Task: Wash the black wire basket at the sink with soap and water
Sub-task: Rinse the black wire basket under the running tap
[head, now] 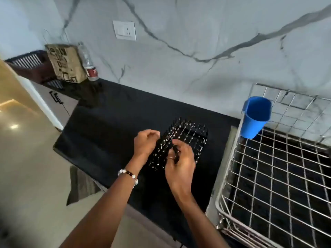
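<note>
Fingers of the right hand pinch the near wires of the black wire basket; the left hand curls onto its left edge. It sits over the black table, left of the steel dish rack. No sink is visible, so carrying it there probably comes next.

Black wire basket on black counter; blue cup; grey-veined white marble wall.
</note>
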